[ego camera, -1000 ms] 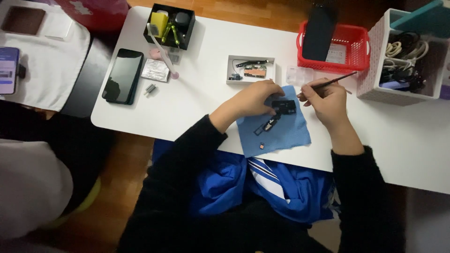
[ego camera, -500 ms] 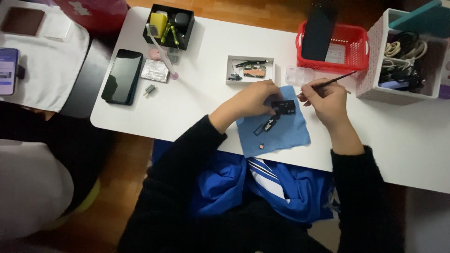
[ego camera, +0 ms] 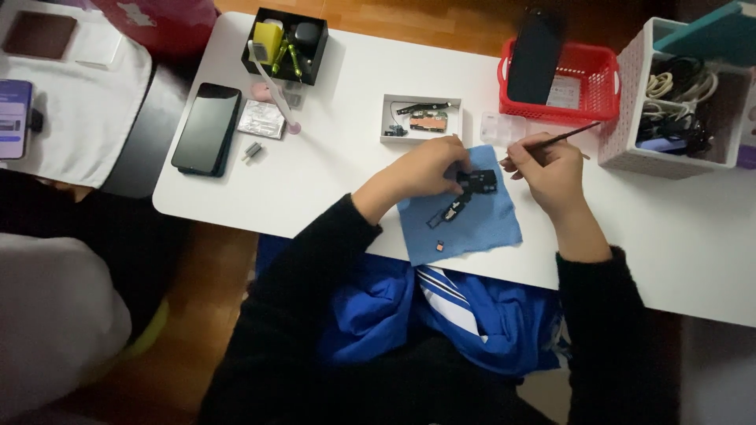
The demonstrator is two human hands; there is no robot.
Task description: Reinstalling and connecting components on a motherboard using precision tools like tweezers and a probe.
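Observation:
A blue cloth (ego camera: 472,224) lies at the white table's front edge. On it sit a small black circuit part (ego camera: 479,180), a thin black strip part (ego camera: 450,212) and a tiny orange piece (ego camera: 439,246). My left hand (ego camera: 429,167) pinches the black circuit part at the cloth's upper edge. My right hand (ego camera: 550,169) grips a thin dark stick tool (ego camera: 568,136), its tip down near the same part.
A small white tray (ego camera: 391,120) with several phone parts sits behind the cloth. A red basket (ego camera: 598,86), a white crate of cables (ego camera: 630,118), a black tool box (ego camera: 260,67) and a black phone (ego camera: 206,127) stand around. A neighbouring white table (ego camera: 87,102) is at left.

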